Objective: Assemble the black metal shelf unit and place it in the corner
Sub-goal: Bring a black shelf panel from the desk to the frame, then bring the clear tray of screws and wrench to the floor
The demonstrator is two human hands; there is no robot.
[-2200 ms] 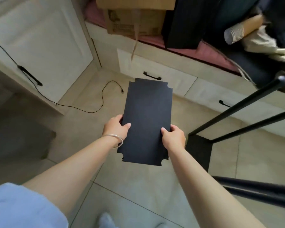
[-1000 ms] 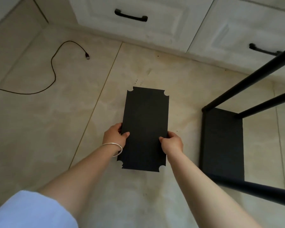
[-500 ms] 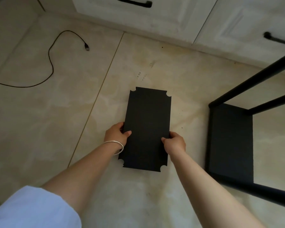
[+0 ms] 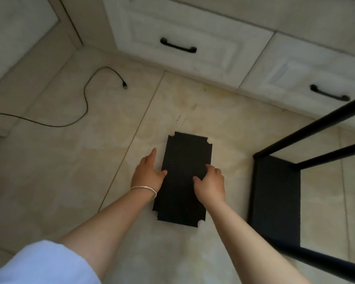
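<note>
Black shelf panel [image 4: 184,177], notched at the corners, is seen at frame centre, low over or flat on the tiled floor [image 4: 70,181]; contact can't be told. Left hand [image 4: 148,174] is laid at its left edge, fingers straight, thumb on the panel. Right hand [image 4: 210,184] rests on its right side, fingers curled at the edge. Black shelf frame [image 4: 275,201] stands at right, apart from the panel. Black cable [image 4: 86,101] lies upper left; drawers w/ black handles [image 4: 178,46] along the top.
</note>
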